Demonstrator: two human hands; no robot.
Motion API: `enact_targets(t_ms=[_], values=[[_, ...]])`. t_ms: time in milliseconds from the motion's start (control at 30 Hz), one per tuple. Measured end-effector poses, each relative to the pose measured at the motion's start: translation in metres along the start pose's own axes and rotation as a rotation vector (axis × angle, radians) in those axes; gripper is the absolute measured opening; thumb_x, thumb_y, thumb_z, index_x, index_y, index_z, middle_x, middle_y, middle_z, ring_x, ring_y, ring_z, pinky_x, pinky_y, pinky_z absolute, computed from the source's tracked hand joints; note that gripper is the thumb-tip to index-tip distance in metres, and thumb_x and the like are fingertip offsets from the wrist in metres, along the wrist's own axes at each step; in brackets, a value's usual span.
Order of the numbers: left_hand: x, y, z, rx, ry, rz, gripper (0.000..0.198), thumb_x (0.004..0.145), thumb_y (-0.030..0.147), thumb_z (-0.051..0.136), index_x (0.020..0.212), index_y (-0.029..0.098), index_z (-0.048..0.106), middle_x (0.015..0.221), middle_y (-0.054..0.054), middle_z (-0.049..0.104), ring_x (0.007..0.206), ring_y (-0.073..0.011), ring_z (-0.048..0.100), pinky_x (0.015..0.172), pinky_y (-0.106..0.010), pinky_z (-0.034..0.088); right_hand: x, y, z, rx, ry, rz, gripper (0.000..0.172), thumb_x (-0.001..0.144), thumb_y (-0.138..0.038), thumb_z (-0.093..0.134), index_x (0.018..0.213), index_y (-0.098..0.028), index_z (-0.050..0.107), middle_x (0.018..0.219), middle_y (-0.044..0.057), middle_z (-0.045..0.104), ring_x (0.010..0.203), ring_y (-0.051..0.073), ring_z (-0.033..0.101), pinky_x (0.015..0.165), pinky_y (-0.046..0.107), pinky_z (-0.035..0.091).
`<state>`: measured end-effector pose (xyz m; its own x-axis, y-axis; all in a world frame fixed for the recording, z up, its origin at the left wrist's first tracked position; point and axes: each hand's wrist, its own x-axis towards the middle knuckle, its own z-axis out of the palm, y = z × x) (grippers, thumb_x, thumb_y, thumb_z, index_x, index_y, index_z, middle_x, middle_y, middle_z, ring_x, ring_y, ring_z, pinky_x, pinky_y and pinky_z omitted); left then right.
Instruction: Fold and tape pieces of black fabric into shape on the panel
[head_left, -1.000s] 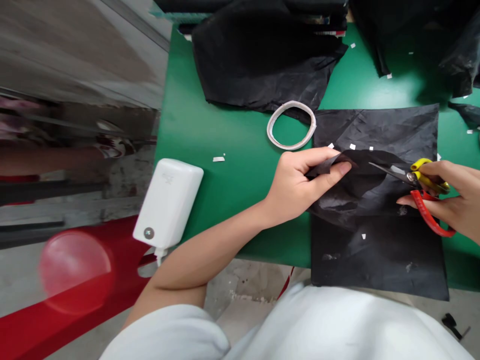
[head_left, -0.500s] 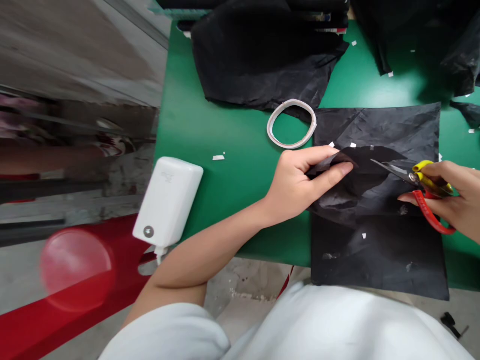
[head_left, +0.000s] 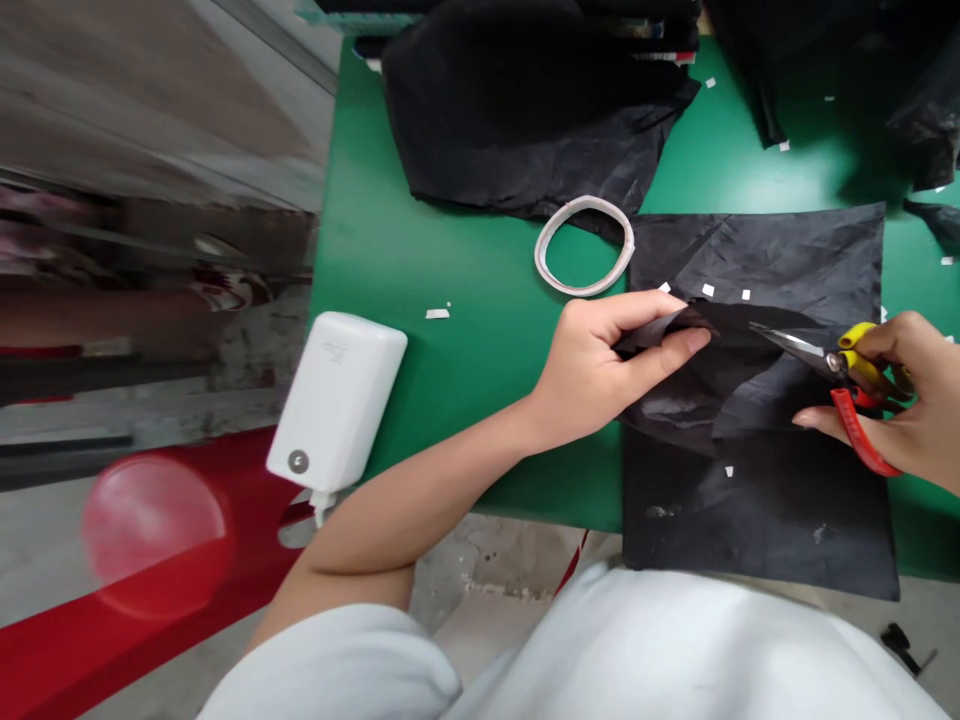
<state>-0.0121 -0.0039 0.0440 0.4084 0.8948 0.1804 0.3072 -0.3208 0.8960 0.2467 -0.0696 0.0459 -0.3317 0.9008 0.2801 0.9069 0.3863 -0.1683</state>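
Note:
A black plastic sheet [head_left: 757,510] lies over the front edge of the green table, with small white bits on it. My left hand [head_left: 600,365] pinches a raised fold of this sheet between thumb and fingers. To the right, my right hand [head_left: 900,400] grips a pair of scissors [head_left: 814,352] with yellow and red handles. The blades point left toward the pinched fold, their tips a short way from my left fingertips. Just behind my left hand, a roll of white tape [head_left: 541,255] lies flat, touching the sheet's left side.
On the green table [head_left: 465,400], a white power bank [head_left: 337,395] with a cable plugged in stands at the left edge. More black plastic [head_left: 525,120] is heaped at the back. A red stool [head_left: 150,560] is at the lower left.
My right hand and the scissors have shifted slightly right, away from my left fingers. The left hand keeps its pinch on the sheet.

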Motion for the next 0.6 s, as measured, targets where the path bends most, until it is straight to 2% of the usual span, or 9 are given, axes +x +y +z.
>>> enact_targets(t_ms=[133, 267, 433, 600], values=[[-0.0001, 0.0005, 0.0001, 0.008, -0.014, 0.001, 0.018, 0.082, 0.031, 0.066, 0.077, 0.016, 0.072, 0.065, 0.002, 0.066, 0.056, -0.0068, 0.054, 0.052, -0.018, 0.042, -0.0008, 0.0006, -0.0001, 0.007, -0.062, 0.015, 0.053, 0.081, -0.075, 0.044, 0.088, -0.023, 0.042, 0.059, -0.004, 0.053, 0.046, 0.010, 0.053, 0.041, 0.021, 0.034], [-0.0004, 0.0005, 0.0004, 0.028, -0.038, -0.004, 0.018, 0.083, 0.032, 0.065, 0.078, 0.016, 0.072, 0.064, 0.002, 0.065, 0.056, -0.0072, 0.055, 0.053, -0.019, 0.042, 0.0012, 0.0028, 0.0012, 0.082, -0.150, -0.034, 0.056, 0.082, -0.075, 0.042, 0.095, -0.021, 0.041, 0.073, 0.002, 0.058, 0.057, 0.015, 0.058, 0.048, 0.024, 0.040], [-0.0010, 0.0016, 0.0006, 0.017, -0.069, -0.003, 0.016, 0.083, 0.029, 0.065, 0.078, 0.016, 0.072, 0.063, 0.002, 0.066, 0.057, -0.0079, 0.058, 0.054, -0.019, 0.043, 0.0024, 0.0028, 0.0025, 0.100, -0.130, -0.060, 0.053, 0.083, -0.073, 0.044, 0.096, -0.021, 0.041, 0.075, 0.002, 0.056, 0.059, 0.015, 0.056, 0.047, 0.026, 0.038], [-0.0009, 0.0030, 0.0014, -0.043, -0.072, 0.001, 0.014, 0.083, 0.027, 0.065, 0.079, 0.016, 0.073, 0.071, 0.000, 0.071, 0.061, -0.0084, 0.061, 0.057, -0.018, 0.046, 0.0031, 0.0020, 0.0022, 0.092, -0.130, -0.096, 0.049, 0.084, -0.068, 0.046, 0.097, -0.021, 0.041, 0.080, 0.003, 0.056, 0.056, 0.014, 0.051, 0.046, 0.026, 0.036]])
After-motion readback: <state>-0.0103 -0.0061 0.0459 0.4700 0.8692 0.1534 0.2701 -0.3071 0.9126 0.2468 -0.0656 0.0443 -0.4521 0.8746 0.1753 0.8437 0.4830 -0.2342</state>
